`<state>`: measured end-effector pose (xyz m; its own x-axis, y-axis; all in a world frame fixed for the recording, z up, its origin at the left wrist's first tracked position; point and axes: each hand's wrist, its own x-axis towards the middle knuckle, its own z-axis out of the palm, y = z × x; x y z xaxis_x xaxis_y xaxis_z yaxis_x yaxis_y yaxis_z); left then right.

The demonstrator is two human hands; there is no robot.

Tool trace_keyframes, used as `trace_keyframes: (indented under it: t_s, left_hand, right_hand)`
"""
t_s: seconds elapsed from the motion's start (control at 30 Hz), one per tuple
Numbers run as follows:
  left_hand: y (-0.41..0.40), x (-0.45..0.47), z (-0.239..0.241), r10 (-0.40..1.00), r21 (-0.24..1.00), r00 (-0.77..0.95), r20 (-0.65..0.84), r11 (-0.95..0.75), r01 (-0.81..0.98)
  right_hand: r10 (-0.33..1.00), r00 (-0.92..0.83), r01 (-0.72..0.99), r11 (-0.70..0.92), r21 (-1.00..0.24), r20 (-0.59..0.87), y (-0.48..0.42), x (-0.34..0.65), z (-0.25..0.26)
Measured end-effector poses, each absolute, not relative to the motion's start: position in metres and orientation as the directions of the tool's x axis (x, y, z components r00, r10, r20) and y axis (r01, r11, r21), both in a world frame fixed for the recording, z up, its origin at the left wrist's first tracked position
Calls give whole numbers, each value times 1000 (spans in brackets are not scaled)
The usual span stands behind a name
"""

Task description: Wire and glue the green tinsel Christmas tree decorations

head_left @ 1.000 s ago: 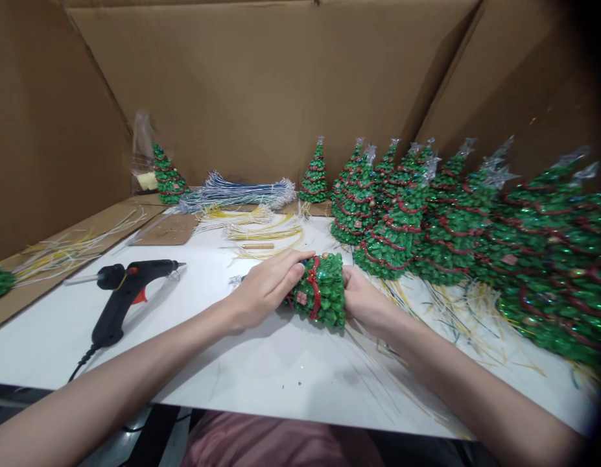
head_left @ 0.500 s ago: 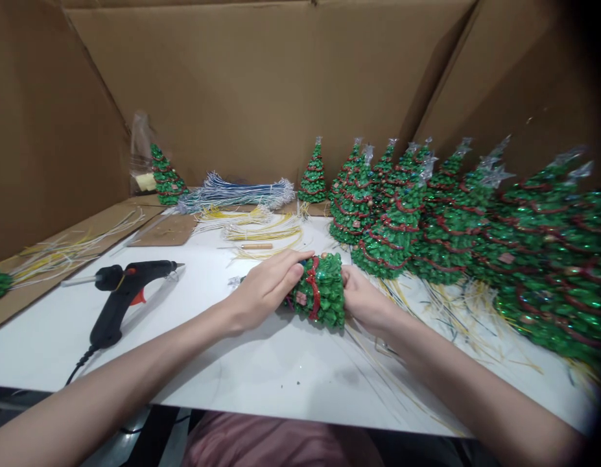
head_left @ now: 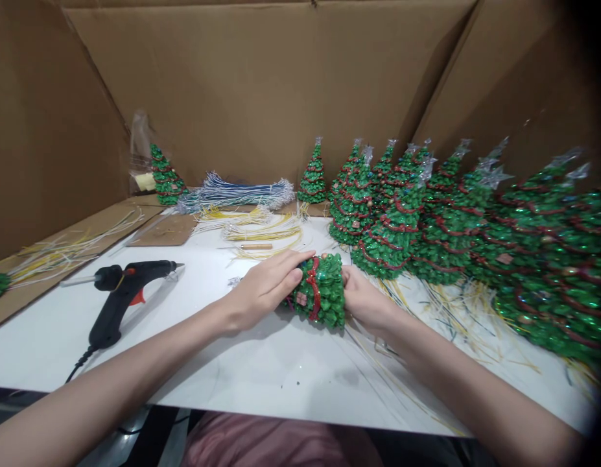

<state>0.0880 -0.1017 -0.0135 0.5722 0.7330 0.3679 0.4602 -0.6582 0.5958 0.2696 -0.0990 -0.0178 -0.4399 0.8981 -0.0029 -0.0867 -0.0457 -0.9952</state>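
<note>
A small green Christmas tree [head_left: 324,292] with red garland lies on its side on the white table [head_left: 222,383], its star tip pointing left and its base right. My left hand [head_left: 266,285] is wrapped over the tree's upper half, pressing it to the table. At the base, my right hand [head_left: 363,295] is closed, with its fingertips tucked against or into the underside; what they pinch is hidden. Thin pale wires [head_left: 378,370] trail from the base towards the table's front edge.
A black glue gun [head_left: 122,292] rests at left. Behind lie a wooden-handled awl [head_left: 256,246], yellow-white wire bundles [head_left: 264,228] and blue-white wires [head_left: 242,192]. Several upright trees [head_left: 392,233] crowd the right side, wires spilling beneath. Cardboard walls [head_left: 261,84] enclose the back and sides.
</note>
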Motion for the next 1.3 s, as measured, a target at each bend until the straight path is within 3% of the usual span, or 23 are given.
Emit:
trace_keyframes:
  t_s: [0.27,0.53,1.3]
  left_hand:
    - [-104,91,-12,730,577,577,365,-664,475]
    - [-101,85,-12,742,642,590,320,-627,441]
    - [-104,89,-7,716,569,619,323,-669,478]
  right_hand:
    - [905,-425,-92,-75,-993,-29,-100,270,-17]
    - [892,-449,-77,-93,-993,-49,-102,271,-17]
    - [919,-395,-45,-24,-999,-4,-100,271,-20]
